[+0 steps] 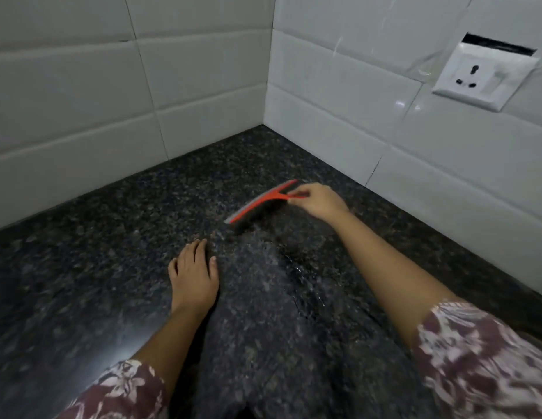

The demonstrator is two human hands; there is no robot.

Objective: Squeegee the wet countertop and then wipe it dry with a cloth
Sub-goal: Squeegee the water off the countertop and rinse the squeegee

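Observation:
A dark speckled granite countertop (97,267) fills the lower view and runs into a tiled corner. A red squeegee (260,202) with a grey blade rests its edge on the stone near that corner. My right hand (319,199) grips the squeegee's handle at its right end. A wet streak with water beads (282,267) trails from the blade toward me. My left hand (194,273) lies flat, palm down, on the counter left of the wet streak, fingers slightly apart and holding nothing. No cloth is in view.
White tiled walls (112,95) meet in a corner behind the counter. A white wall socket (484,77) with clear plastic film over it sits on the right wall. Patterned sleeves cover both upper arms at the bottom edge.

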